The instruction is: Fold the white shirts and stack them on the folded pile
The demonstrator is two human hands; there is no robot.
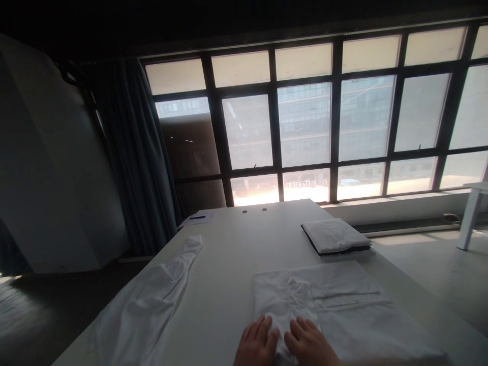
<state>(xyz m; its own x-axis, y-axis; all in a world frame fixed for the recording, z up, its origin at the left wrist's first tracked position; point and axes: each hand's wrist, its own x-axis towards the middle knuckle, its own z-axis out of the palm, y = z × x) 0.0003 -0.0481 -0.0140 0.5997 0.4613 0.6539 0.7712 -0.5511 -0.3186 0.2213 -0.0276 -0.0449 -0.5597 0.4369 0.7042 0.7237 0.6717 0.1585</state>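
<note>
The left hand (257,341) and right hand (308,341) touch the cloth (354,328) under their fingers. The fingers curl; I can't tell if they pinch. A pile (334,235) lies past them, rightward.

My hands (282,341) are cut off at the wrists by the bottom edge, and the undersides of my fingers are out of sight. The white cloth (343,310) beneath them runs past that edge, as does the loose white garment (141,310) on my left. The near end of the surface (217,284) is cut off too. Buildings beyond the windows (305,124) look washed out; their details escape me.
</note>
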